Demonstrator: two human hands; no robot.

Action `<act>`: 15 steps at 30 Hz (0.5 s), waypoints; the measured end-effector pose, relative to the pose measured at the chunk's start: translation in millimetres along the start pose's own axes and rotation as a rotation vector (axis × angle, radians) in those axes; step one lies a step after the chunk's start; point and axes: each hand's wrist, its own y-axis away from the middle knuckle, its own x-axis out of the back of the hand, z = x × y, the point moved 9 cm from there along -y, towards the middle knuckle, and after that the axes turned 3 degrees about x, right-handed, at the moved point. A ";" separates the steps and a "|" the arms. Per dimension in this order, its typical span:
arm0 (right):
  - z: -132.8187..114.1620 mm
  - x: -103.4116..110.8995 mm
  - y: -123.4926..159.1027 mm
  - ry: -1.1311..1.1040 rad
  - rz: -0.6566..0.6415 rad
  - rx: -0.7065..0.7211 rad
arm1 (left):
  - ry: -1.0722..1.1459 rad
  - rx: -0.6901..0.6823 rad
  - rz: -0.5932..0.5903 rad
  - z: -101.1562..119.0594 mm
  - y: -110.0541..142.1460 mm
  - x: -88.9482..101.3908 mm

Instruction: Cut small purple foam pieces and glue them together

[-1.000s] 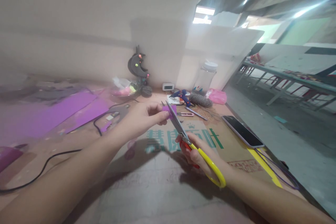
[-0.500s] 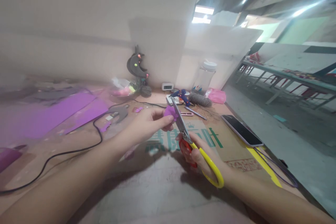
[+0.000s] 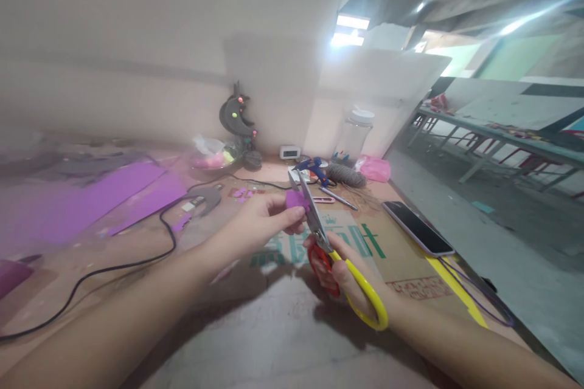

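Between the thumb and fingers of my left hand (image 3: 279,213) is a small purple foam or paper piece (image 3: 295,199). My right hand (image 3: 340,267) is closed around the handles of a pair of scissors (image 3: 314,213), one loop yellow and the other red. The scissor blades are slightly apart and lie at the piece's right edge, pointing away from me. Both hands are above a printed cardboard sheet (image 3: 401,249). Small purple scraps (image 3: 241,194) lie on the table beyond my left wrist.
Large purple sheets (image 3: 141,194) lie at left, with a black cable (image 3: 132,264) running past them. Towards the back are a glue gun (image 3: 314,169), grey yarn (image 3: 347,175), a clear bottle (image 3: 354,137), a small digital clock (image 3: 290,152) and a dark crescent ornament (image 3: 236,115). A phone (image 3: 417,228) rests at right.
The scissor blades, nearly together before, are now opened a little around the purple piece's edge. More purple scraps show beyond my left wrist. The view has shifted slightly.
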 end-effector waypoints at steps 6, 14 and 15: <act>1.2 -3.1 1.1 -0.090 -0.029 0.011 | -0.056 0.010 0.016 -0.6 0.7 1.0; 3.0 -4.4 -0.4 -0.148 -0.033 -0.005 | -0.074 0.012 0.137 7.7 1.8 16.1; 2.3 -4.7 -0.5 -0.158 -0.029 -0.006 | -0.061 0.004 0.146 8.6 2.1 16.5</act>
